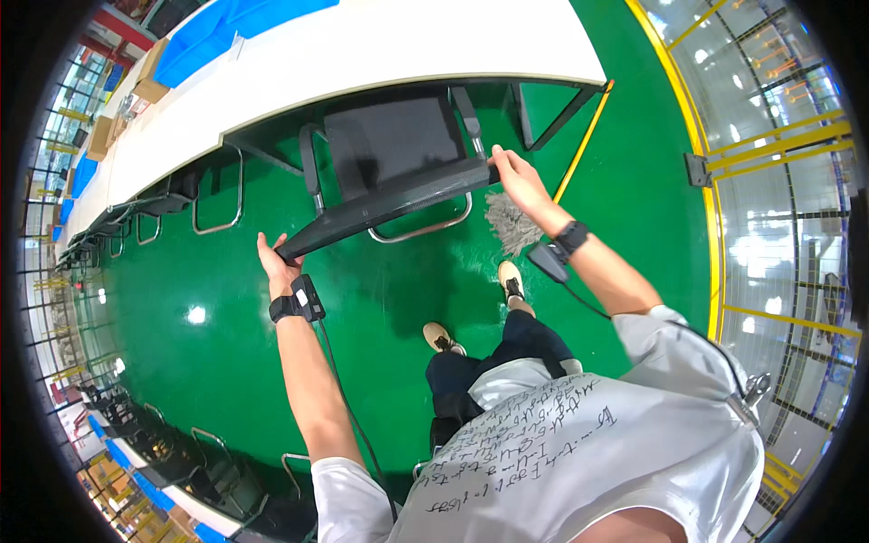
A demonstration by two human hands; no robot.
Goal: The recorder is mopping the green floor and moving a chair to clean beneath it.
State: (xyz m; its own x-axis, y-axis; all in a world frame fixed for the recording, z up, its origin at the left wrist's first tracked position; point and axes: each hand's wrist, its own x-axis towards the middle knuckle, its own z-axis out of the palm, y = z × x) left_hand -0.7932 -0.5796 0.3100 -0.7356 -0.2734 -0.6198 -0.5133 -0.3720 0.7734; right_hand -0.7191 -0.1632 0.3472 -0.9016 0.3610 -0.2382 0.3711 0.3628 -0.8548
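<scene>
Before me stands a black office chair with a mesh back (pixel 400 197), black armrests and a chromed tube frame, its seat (pixel 397 142) partly under the white table (pixel 407 41). My left hand (pixel 280 261) holds the left end of the backrest's top edge, the fingers partly hidden beneath it. At the right end of the same edge, my right hand (pixel 516 178) grips the corner. Each wrist wears a black strap with a small cabled device.
A mop with a grey string head (pixel 512 220) and yellow handle leans by the table's right corner. Farther left are more chairs (pixel 217 197), blue bins (pixel 204 41) and cardboard boxes (pixel 151 75). Yellow-framed fencing (pixel 713 203) runs along the right. More chairs and tables stand at lower left.
</scene>
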